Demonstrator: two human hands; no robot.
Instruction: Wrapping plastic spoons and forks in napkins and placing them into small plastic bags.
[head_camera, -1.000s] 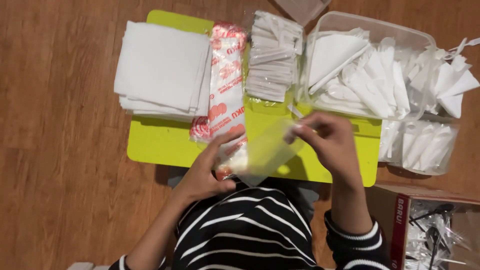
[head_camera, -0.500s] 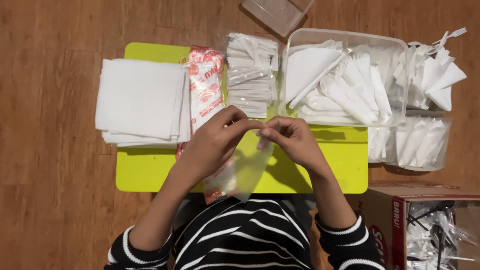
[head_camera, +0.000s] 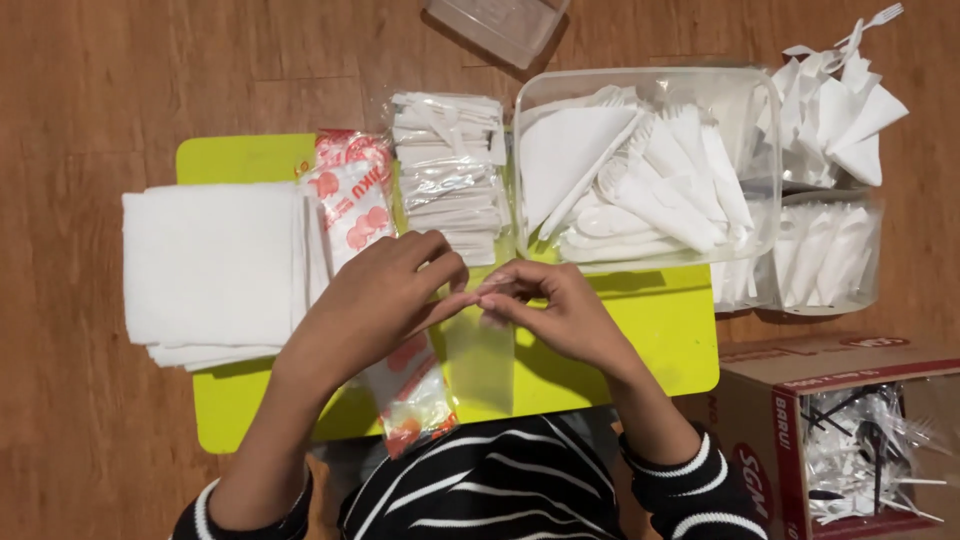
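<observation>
Both hands meet over a lime-green table (head_camera: 660, 340). My left hand (head_camera: 375, 300) and my right hand (head_camera: 550, 310) pinch the top edge of a small clear plastic bag (head_camera: 480, 365), which hangs down flat between them. Under my left hand lies a long red-and-white printed packet (head_camera: 350, 205). A stack of white napkins (head_camera: 215, 265) sits to the left. Behind the hands is a pile of clear wrapped sachets (head_camera: 445, 175).
A clear tub (head_camera: 765, 130) holds white plastic cutlery and folded napkins, with a smaller tub of wrapped sets (head_camera: 830, 255) at the right. A cardboard box (head_camera: 800, 400) with clear-bagged cutlery stands at the lower right. Another clear container (head_camera: 495, 25) lies on the wooden floor behind.
The hands came together from apart and now pinch the bag's top edge. The bag went from tilted in the air to hanging flat.
</observation>
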